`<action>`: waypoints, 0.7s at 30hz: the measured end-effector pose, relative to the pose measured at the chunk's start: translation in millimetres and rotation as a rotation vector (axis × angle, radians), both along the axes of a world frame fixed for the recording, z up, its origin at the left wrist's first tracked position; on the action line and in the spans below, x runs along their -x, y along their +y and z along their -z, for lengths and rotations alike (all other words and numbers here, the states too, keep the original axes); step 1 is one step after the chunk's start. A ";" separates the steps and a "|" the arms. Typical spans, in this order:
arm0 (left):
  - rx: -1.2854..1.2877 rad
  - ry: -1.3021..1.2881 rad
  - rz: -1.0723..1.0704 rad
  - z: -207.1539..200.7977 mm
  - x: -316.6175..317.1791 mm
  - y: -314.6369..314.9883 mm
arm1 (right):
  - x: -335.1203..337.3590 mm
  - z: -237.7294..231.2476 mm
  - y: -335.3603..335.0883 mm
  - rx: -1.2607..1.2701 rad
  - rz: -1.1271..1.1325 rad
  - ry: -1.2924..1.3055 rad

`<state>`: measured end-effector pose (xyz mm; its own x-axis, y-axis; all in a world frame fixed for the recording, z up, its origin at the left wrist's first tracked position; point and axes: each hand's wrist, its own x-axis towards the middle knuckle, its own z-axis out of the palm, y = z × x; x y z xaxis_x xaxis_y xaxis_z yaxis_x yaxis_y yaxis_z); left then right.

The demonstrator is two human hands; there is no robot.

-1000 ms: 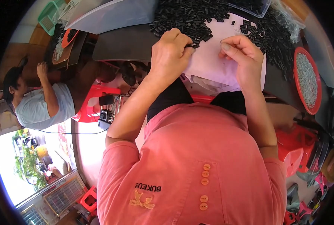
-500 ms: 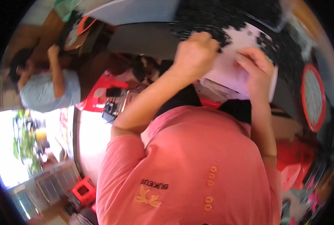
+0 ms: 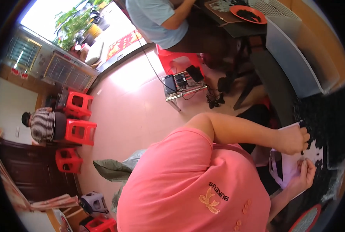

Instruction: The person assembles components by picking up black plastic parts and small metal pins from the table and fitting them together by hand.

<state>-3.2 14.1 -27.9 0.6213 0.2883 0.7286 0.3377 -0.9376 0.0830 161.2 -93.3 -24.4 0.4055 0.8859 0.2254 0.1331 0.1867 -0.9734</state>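
My left hand (image 3: 291,140) is curled closed over a pale sheet or board (image 3: 316,152) at the right of the view. A small black piece (image 3: 302,153) shows just below its fingers; whether they grip it is hidden. Close by, my right hand (image 3: 305,176) has thumb and fingertips pressed together, and anything pinched there is too small to make out. Many small black pieces (image 3: 320,125) lie in a heap beside the sheet. Some pinkish-white cloth or bag material (image 3: 275,170) hangs at the sheet's near side.
A translucent plastic bin (image 3: 296,62) stands beyond my left arm. A red-rimmed tray (image 3: 306,220) lies near my right arm. Another person in light blue (image 3: 151,19) sits at a table with an orange plate (image 3: 248,14). Red stools (image 3: 79,131) and a small cable-laden rack (image 3: 186,83) stand on the floor.
The view has swung toward the left, so my hands and the sheet now appear at the right edge. My right thumb and fingertips have come together. My left hand remains closed.
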 end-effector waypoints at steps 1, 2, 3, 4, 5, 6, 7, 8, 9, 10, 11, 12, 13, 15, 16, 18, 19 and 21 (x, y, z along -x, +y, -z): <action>0.002 0.002 -0.004 1.9 -1.9 0.2 | 0.0 -0.8 -0.4 -0.008 -0.002 0.000; 0.006 -0.006 -0.013 1.9 -3.7 -0.6 | -0.7 -1.0 -0.7 -0.015 -0.002 0.003; 0.011 -0.013 -0.020 1.8 -5.3 -1.8 | -3.0 -1.3 -1.2 0.007 0.008 -0.017; 0.007 -0.019 -0.021 2.4 -8.1 -2.4 | -5.1 -1.4 -2.6 0.005 -0.005 0.005; 0.007 -0.015 -0.021 1.8 -8.8 -3.0 | -6.1 -1.2 -2.8 0.005 -0.017 0.027; 0.009 -0.011 -0.020 1.1 -8.4 -2.8 | -5.9 -0.8 -0.9 -0.004 -0.024 0.033; 0.031 -0.013 -0.020 1.2 -10.4 -3.6 | -8.4 -0.6 -1.6 -0.003 -0.035 0.014; 0.029 -0.010 -0.021 0.2 -10.5 -3.9 | -10.3 -0.5 -2.0 -0.001 -0.044 -0.005; 0.044 -0.019 -0.034 -1.1 -10.5 -4.3 | -11.8 -0.3 -2.3 0.002 -0.053 -0.025; 0.058 -0.026 -0.047 -2.1 -10.0 -4.1 | -12.1 0.0 -1.9 -0.002 -0.053 -0.023; 0.054 -0.024 -0.047 -2.3 -9.7 -3.9 | -12.2 0.3 -1.6 0.003 -0.059 -0.018; 0.069 -0.023 -0.044 -2.1 -9.6 -3.9 | -12.3 0.5 -2.0 0.008 -0.064 -0.014; 0.082 -0.018 -0.044 -2.4 -8.7 -2.4 | -12.0 1.1 -1.2 0.002 -0.066 -0.009; 0.085 -0.026 -0.045 -2.0 -8.8 -2.9 | -11.7 1.5 -0.4 0.015 -0.043 -0.043; 0.092 -0.040 -0.042 -1.5 -8.7 -3.8 | -8.8 -0.4 -0.5 0.008 -0.046 -0.040; 0.076 -0.047 -0.070 0.0 -9.7 -3.8 | -2.0 -5.0 -1.7 0.015 -0.025 -0.022; 0.090 -0.060 -0.064 0.1 -10.8 -4.0 | -3.3 -4.0 -1.8 0.011 -0.027 -0.020; 0.101 -0.073 -0.062 -0.3 -11.1 -4.4 | -7.8 -0.5 -0.8 0.004 -0.047 -0.005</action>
